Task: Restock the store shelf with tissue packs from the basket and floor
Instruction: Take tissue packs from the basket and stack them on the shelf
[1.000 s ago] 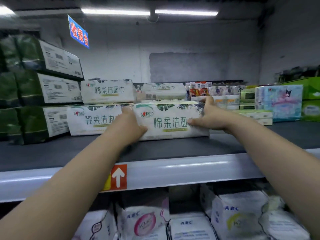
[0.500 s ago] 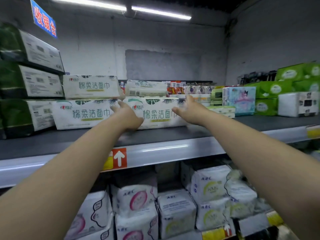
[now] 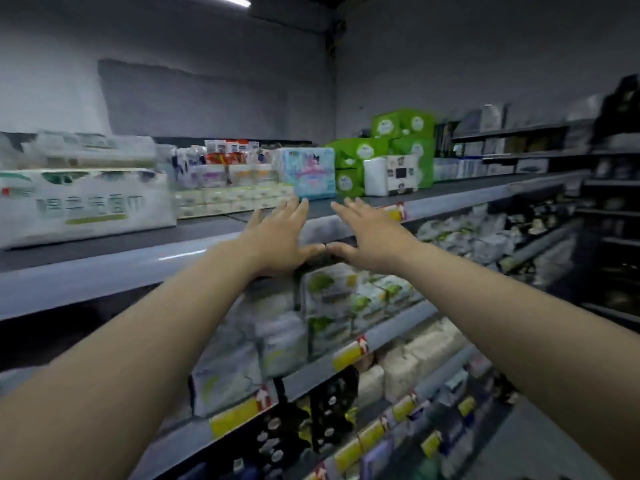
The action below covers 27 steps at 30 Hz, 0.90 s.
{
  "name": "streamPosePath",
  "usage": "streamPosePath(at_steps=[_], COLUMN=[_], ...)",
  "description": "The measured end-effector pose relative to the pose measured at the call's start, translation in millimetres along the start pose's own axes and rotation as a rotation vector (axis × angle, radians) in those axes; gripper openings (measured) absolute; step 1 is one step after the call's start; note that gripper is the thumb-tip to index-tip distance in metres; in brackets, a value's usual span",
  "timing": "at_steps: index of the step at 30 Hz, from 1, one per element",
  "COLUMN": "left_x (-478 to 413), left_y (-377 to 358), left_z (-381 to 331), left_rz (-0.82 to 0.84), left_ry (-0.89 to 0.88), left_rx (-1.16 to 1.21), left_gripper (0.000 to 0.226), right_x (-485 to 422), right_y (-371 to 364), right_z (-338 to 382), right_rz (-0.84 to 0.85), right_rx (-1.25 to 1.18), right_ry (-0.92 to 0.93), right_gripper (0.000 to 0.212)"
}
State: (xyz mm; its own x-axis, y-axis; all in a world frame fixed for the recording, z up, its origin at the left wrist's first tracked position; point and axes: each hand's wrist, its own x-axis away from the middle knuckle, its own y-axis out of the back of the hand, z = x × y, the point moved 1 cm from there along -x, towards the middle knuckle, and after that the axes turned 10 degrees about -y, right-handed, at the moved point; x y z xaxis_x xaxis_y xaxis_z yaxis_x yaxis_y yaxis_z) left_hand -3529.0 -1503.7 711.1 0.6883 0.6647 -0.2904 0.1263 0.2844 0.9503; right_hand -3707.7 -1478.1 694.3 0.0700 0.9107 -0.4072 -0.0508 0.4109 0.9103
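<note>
The shelf [image 3: 86,278] runs from lower left to upper right, with lower tiers of wrapped packs beneath it. The white tissue pack [image 3: 86,206] with green print lies on the top tier at the far left, well apart from both hands, while a blue pack [image 3: 308,173] and green packs [image 3: 401,133] stand farther right on the same tier. The left hand [image 3: 277,237] and right hand [image 3: 370,237] are held side by side before the shelf's front rail, fingers straight and spread, thumbs nearly touching, gripping nothing.
</note>
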Motion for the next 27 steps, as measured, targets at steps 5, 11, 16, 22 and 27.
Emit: streamPosePath(at_steps=[5,11,16,22,27], left_x=[-69,-131,-178,-222,-242], left_y=[-66,-164,-268,-403,-512], left_z=[-102,-199,-277,-356,-396], left_rz=[0.103,0.299,0.497,0.718,0.853], left_ry=[-0.134,-0.313,-0.474,-0.650,-0.737], left_rx=[0.062,0.127,0.178,0.227,0.261], left_gripper=[0.087,0.086,0.084,0.085,0.084], right_x=[47,107,167,225,270], right_y=[-31,-91,-169,-264,-352], right_z=[-131,-245,-330,-406,-448], right_rz=[0.133,0.264,0.393,0.530,0.597], right_rx=[0.073,0.106,0.065,0.026,-0.053], right_ry=[-0.181,-0.384,-0.577,-0.860,-1.086], right_gripper=[0.082,0.083,0.084,0.085,0.083])
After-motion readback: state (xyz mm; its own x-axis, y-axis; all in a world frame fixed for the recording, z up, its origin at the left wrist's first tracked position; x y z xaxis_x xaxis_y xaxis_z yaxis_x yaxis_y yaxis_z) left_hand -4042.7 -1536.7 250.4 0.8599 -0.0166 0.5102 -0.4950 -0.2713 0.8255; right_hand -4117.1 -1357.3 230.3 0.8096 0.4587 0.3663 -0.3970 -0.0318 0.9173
